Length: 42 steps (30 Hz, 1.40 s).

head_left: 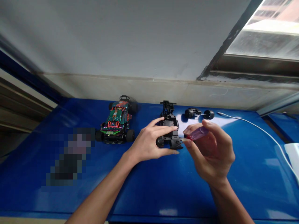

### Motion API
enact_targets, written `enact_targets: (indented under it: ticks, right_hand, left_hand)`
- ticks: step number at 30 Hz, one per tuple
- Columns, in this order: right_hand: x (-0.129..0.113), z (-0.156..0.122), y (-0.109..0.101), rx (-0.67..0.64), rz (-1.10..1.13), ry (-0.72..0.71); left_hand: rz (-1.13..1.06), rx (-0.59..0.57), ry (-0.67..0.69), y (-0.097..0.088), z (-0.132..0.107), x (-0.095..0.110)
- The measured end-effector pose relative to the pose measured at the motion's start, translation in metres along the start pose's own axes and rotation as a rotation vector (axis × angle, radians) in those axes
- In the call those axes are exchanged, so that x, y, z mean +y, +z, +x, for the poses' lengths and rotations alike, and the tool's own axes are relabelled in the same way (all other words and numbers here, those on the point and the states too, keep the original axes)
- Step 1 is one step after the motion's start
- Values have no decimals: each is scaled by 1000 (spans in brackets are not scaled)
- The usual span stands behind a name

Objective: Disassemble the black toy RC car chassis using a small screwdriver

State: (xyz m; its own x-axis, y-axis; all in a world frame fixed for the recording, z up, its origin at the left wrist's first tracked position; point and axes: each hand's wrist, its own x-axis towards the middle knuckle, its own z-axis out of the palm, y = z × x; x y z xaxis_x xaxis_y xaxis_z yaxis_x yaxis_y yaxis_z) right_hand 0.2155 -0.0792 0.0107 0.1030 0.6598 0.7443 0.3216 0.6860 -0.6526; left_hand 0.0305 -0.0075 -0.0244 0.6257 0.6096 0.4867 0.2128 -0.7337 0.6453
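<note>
A black toy car chassis (170, 126) lies on the blue table (151, 186), stripped of its body. My left hand (149, 141) grips its near end, thumb below and fingers over the top. My right hand (210, 149) pinches a small screwdriver with a translucent purple handle (198, 133), its tip pointing at the chassis's near right corner. A black axle with two wheels (199, 114) lies apart, behind and to the right of the chassis.
A complete green and red toy racing car (117, 121) stands to the left of the chassis. A white cable (257, 127) runs along the right side to a white object (293, 152). A wall rises behind the table; a window is at top right.
</note>
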Motion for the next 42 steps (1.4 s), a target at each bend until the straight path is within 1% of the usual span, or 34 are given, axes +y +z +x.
enact_targets:
  ticks: [4,8,11,14,16,22,25,30,33,37,40,42]
  right_hand:
    - [-2,-3,-1,-76,47,29]
    - [-1,-2,-1,-97,50,46]
    - [0,3,0,-72,84,-23]
    - [0,6,0,-45,71,-77]
    - [-1,5,-1,-46,51,-61]
    - [-5,-3,-2,-87,52,46]
    - [-3,-1,-1,-63,56,41]
    - [1,2,1,-9,37,-37]
    - [0,0,0,-38,26,-2]
    - [-2,-2,-1,-100,87,43]
    - [-2,-1,-1,-100,100,84]
    - [-1,1,0,-74,97,89]
  left_hand:
    - [-21,-21,-8,-1,1,2]
    - [-20,-9,-10,-2,2,2]
    - [-14,-8,-10,-1,1,1]
    - [0,11,-7,0,0,0]
    - [-1,14,-8,0,1,0]
    - [-23,-14,8,-1,3,2]
    - [-15,-9,1,-1,2,2]
    - [-3,15,8,1,0,-1]
    - [-13,0,7,0,0,0]
    - [-23,-38,2,-2,2,2]
    - [-26,-38,5,-1,2,1]
    - [-26,-25,9,0,1,0]
